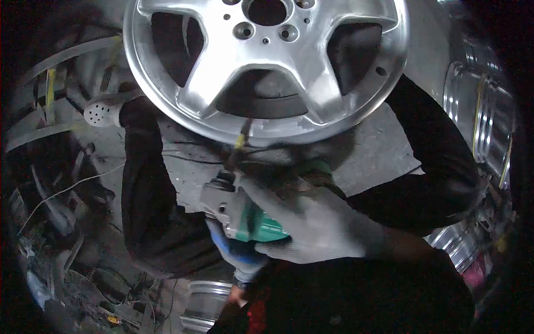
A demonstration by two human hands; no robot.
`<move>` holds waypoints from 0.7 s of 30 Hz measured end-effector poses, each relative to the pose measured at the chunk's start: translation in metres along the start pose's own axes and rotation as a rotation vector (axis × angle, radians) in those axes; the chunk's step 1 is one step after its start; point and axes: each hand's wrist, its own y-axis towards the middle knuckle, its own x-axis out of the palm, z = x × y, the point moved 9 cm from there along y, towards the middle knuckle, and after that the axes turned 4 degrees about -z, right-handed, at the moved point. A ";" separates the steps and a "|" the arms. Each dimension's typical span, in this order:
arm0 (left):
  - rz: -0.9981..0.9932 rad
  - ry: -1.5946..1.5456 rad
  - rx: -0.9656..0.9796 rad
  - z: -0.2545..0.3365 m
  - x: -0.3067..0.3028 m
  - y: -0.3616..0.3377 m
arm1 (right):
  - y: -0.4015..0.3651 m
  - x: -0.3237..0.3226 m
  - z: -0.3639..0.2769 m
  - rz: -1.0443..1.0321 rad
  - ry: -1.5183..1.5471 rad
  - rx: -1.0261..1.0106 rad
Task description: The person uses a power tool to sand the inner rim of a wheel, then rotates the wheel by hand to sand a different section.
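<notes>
Silver alloy makes up the five-spoke wheel [250,53] in front of me, set between my dark-trousered left leg [144,183] and right leg [439,150]. My gloved right hand [317,225], blurred, wraps over the green angle grinder [270,225]; my left hand [239,256], in a blue-and-pale glove, cups the grey gear head [219,203] from beneath, its fingertips out of sight. A slender attachment [239,142] with a yellow band points from the grinder to the near rim lip [311,132]; its tip is too smeared for me to tell touching from just short. I judge this to be surface finishing of the lip, and the next move seems to call for a steady, light pass along that curve, both hands firm. Sideways, the two lower spokes [208,83] bound the opening between them, so their edges could catch the tip. My legs limit wide elbow swings; bare floor [384,133] right of the lip leaves some room, while stacked rims [484,111] stand beyond my right leg.
</notes>
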 end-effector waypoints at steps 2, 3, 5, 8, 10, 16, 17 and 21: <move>0.127 0.261 0.240 0.029 -0.012 0.003 | 0.014 0.001 -0.006 0.075 0.009 -0.088; 0.126 0.266 0.242 0.031 -0.019 0.006 | 0.019 -0.001 -0.013 0.150 0.009 -0.166; 0.015 0.304 0.354 0.042 -0.020 0.011 | 0.025 0.009 -0.011 0.096 0.016 -0.125; 0.077 0.161 0.224 0.033 -0.013 0.009 | 0.016 0.000 -0.016 0.206 -0.035 -0.188; 0.076 0.114 0.077 0.008 -0.017 -0.001 | 0.004 0.005 -0.004 0.046 -0.020 -0.051; 0.047 -0.103 -0.003 -0.002 -0.003 -0.006 | -0.014 -0.003 -0.008 0.113 -0.091 -0.057; 0.075 -0.426 -0.099 -0.005 -0.003 -0.003 | -0.010 -0.001 -0.009 0.115 -0.089 -0.061; 0.042 0.495 0.350 0.035 -0.016 0.005 | 0.020 0.018 -0.011 0.073 0.005 -0.103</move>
